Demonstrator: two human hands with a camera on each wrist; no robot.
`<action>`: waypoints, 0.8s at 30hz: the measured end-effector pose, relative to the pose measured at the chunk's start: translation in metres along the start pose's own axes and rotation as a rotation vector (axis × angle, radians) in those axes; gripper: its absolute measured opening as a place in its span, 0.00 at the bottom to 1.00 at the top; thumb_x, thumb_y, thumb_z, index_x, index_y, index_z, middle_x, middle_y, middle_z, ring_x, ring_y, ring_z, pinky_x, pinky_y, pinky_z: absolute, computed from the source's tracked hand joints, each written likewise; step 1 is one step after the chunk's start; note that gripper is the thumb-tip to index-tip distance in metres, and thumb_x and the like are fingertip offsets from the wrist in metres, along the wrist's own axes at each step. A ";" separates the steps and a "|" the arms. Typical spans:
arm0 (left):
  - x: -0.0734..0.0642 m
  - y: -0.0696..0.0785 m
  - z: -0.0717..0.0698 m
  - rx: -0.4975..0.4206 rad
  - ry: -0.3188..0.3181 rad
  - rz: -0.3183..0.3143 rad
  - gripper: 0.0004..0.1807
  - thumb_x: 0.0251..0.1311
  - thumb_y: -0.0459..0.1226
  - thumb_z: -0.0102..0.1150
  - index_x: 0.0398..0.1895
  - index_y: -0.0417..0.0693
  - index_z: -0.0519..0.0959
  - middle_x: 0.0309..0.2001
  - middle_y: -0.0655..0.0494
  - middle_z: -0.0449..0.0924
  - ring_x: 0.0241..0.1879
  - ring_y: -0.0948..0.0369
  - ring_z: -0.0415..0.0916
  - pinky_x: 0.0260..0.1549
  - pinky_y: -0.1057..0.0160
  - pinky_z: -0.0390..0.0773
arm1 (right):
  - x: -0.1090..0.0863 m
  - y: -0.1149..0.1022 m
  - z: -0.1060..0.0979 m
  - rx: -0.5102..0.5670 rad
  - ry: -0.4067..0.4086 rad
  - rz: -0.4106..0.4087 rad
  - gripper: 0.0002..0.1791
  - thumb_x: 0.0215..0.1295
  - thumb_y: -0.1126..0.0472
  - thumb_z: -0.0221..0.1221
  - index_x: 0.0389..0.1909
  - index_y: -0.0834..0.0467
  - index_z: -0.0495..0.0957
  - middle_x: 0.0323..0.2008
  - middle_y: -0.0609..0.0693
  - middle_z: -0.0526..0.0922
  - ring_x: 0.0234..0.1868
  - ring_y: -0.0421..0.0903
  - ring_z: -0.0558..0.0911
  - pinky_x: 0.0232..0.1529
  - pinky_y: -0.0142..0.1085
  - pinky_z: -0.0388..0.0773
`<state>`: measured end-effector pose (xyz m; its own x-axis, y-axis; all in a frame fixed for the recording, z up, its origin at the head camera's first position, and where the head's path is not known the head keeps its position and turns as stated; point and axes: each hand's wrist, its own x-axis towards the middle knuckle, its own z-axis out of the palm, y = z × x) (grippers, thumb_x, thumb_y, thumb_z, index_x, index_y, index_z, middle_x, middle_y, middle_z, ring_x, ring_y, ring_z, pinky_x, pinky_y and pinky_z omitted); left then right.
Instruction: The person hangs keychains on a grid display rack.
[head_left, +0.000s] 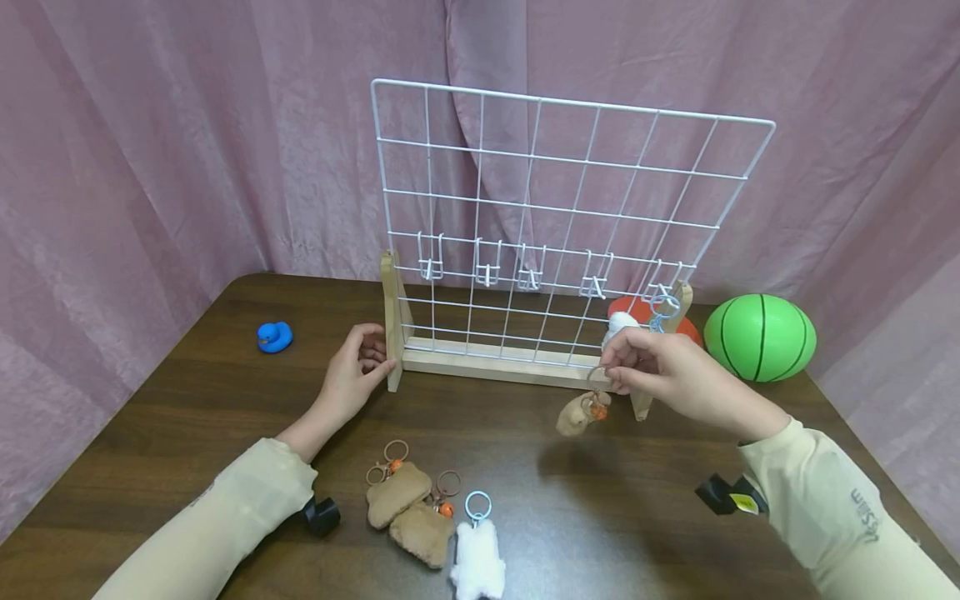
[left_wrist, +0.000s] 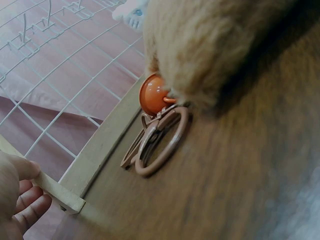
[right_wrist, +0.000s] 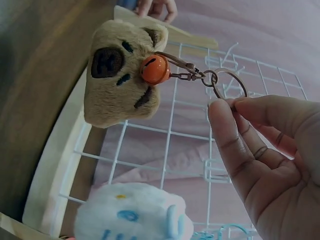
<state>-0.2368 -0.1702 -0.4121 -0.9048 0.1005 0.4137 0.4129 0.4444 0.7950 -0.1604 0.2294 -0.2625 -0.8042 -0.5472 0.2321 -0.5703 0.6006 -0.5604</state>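
My right hand [head_left: 660,362] pinches the metal ring [right_wrist: 231,82] of a brown plush keychain [right_wrist: 120,75] between thumb and fingertips. The plush has a stitched face and an orange bell [right_wrist: 155,69], and it dangles in front of the white wire grid rack [head_left: 555,158]. At the left end, my left hand [head_left: 352,367] grips the rack's wooden stand [head_left: 393,325], thumb on the near side. A white plush keychain [head_left: 621,325] with a blue ring [head_left: 665,307] hangs from the rightmost hook, partly behind my right hand. Several white hooks [head_left: 487,273] line the grid.
On the table [head_left: 300,533] lie two more brown plush keychains [head_left: 422,533] and a white plush keychain [head_left: 478,562]. A blue rubber duck [head_left: 275,337] sits at left. A green ball [head_left: 761,337] and an orange-red object [head_left: 686,329] are at back right, before a pink curtain [head_left: 187,150].
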 end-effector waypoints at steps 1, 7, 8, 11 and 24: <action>0.000 0.000 0.000 0.000 -0.001 0.000 0.27 0.56 0.25 0.63 0.58 0.35 0.65 0.41 0.39 0.76 0.37 0.62 0.74 0.35 0.80 0.76 | 0.001 0.000 -0.001 -0.004 0.008 -0.004 0.06 0.62 0.69 0.61 0.36 0.57 0.77 0.29 0.44 0.81 0.30 0.33 0.79 0.32 0.27 0.80; 0.000 -0.001 0.000 -0.006 -0.004 -0.007 0.27 0.56 0.25 0.63 0.58 0.36 0.65 0.41 0.39 0.76 0.37 0.61 0.74 0.35 0.79 0.76 | 0.007 -0.003 -0.010 -0.048 0.041 -0.010 0.06 0.60 0.68 0.63 0.36 0.56 0.78 0.29 0.44 0.82 0.30 0.32 0.79 0.34 0.25 0.79; 0.000 -0.001 0.000 -0.006 -0.005 -0.008 0.27 0.56 0.25 0.63 0.58 0.36 0.65 0.41 0.39 0.76 0.37 0.60 0.74 0.35 0.79 0.76 | 0.007 -0.004 -0.012 -0.057 0.042 -0.004 0.06 0.60 0.68 0.63 0.36 0.56 0.78 0.30 0.44 0.82 0.31 0.32 0.79 0.34 0.24 0.78; 0.000 0.000 0.000 -0.006 -0.008 -0.010 0.27 0.57 0.25 0.63 0.59 0.36 0.65 0.42 0.39 0.76 0.38 0.59 0.74 0.36 0.79 0.76 | 0.010 -0.004 -0.015 -0.070 0.052 0.010 0.06 0.61 0.67 0.63 0.36 0.56 0.78 0.30 0.45 0.82 0.31 0.31 0.78 0.34 0.24 0.78; -0.001 0.002 -0.001 -0.002 -0.007 -0.014 0.27 0.57 0.26 0.63 0.58 0.36 0.65 0.42 0.39 0.76 0.38 0.59 0.75 0.36 0.79 0.76 | 0.023 -0.002 -0.027 -0.092 0.090 0.040 0.04 0.62 0.68 0.62 0.37 0.59 0.78 0.31 0.50 0.83 0.31 0.31 0.78 0.33 0.22 0.78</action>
<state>-0.2353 -0.1703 -0.4108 -0.9111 0.1005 0.3998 0.4007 0.4437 0.8016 -0.1821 0.2316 -0.2342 -0.8359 -0.4696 0.2840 -0.5472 0.6741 -0.4961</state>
